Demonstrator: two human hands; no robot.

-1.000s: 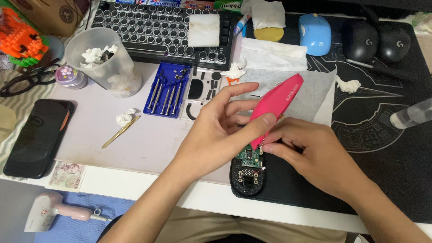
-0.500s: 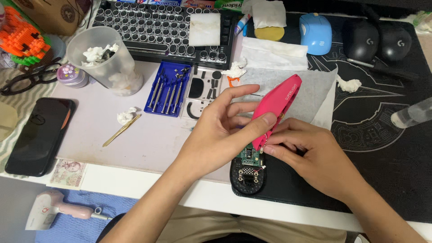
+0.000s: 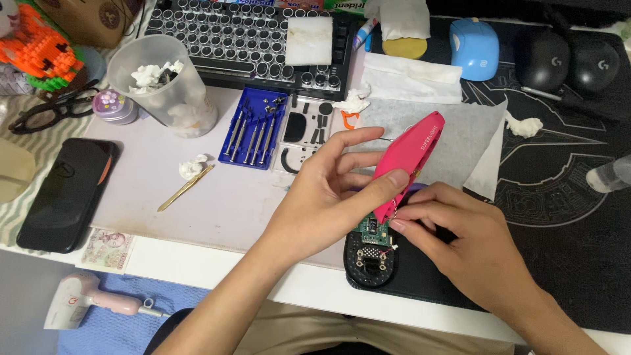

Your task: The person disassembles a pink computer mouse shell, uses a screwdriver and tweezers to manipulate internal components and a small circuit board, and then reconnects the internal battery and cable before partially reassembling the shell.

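- Your left hand [image 3: 328, 197] holds the pink mouse shell [image 3: 409, 160] between thumb and fingers, tilted up, its low end over the mouse base.
- The black mouse base [image 3: 372, 253] lies on the tabletop [image 3: 223, 210] just below your left thumb, with its green circuit board [image 3: 374, 228] showing right under the shell's low end.
- Your right hand [image 3: 470, 246] rests beside the base, its fingertips pinched narrow at the edge of the circuit board where thin wires run; you cannot tell whether it grips a wire or only touches it.
- Compared with half a second ago, both hands and the shell sit in nearly the same place; your left fingers are spread a little more over the shell, and its tilt is unchanged.
- Beyond your left hand's fingertips sits the blue screwdriver set [image 3: 253, 128], with a black parts sheet [image 3: 307, 131] just beside it.
- Left of your left hand, a gold pry tool [image 3: 185, 188] lies near a small tissue wad [image 3: 190, 167], and further out a black phone [image 3: 69, 194].
- Past your right hand a white sheet [image 3: 453, 135] is spread on the dark mat [image 3: 559, 197]; a blue mouse [image 3: 474, 39] lies well beyond it.
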